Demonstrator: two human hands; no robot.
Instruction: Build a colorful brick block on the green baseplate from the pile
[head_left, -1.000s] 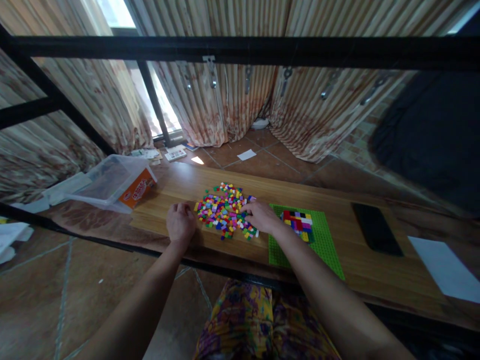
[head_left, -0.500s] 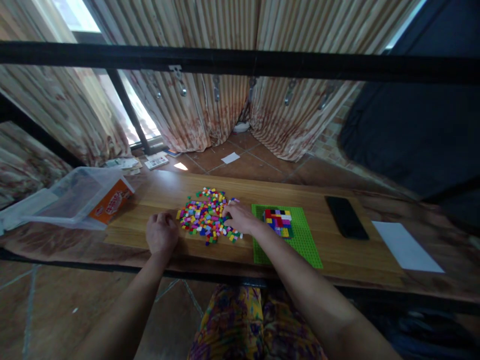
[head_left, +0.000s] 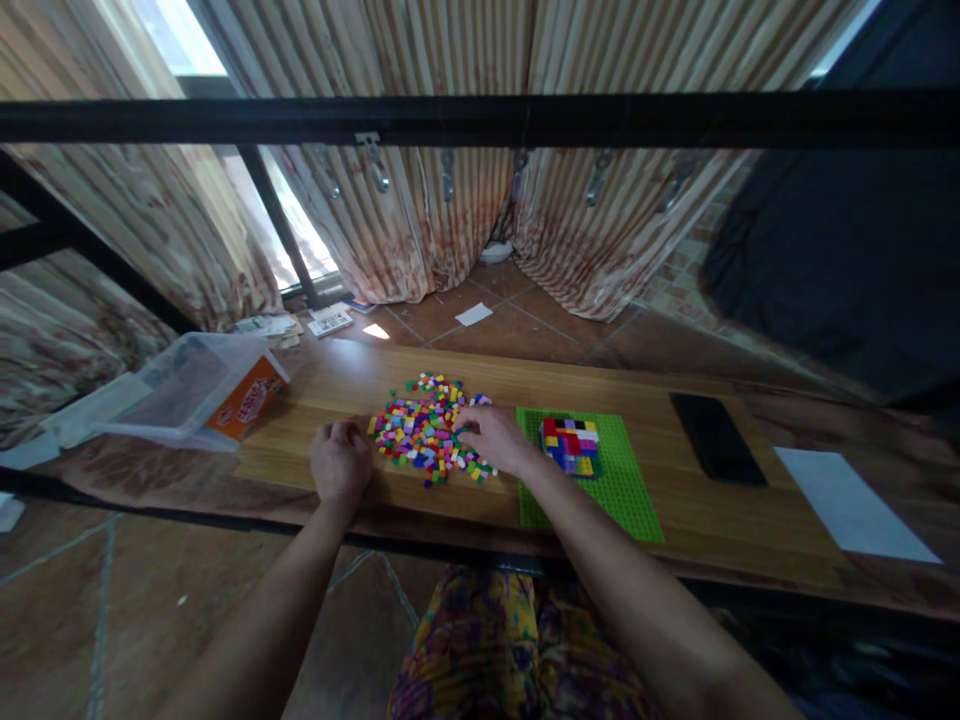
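A heap of small bricks in many colours [head_left: 424, 425] lies on the wooden board [head_left: 675, 510]. My right hand [head_left: 491, 440] rests on the heap's right side, its fingers curled down among the bricks; what they pinch is hidden. Left of the heap sits my left hand [head_left: 339, 460], curled into a loose fist on the board, nothing visible in it. A green baseplate [head_left: 615, 490] lies just right of my right hand, with a block of joined coloured bricks [head_left: 571, 445] on its far part.
A clear plastic tub [head_left: 187, 385] with an orange label lies tipped at the board's left end. A black phone [head_left: 718, 452] and a white sheet [head_left: 851, 505] lie to the right. A black metal bar [head_left: 480, 118] crosses overhead; curtains hang behind.
The head camera has shifted a little, so the scene slid sideways. Both hands keep their places at the heap; my right fingers stay among the bricks.
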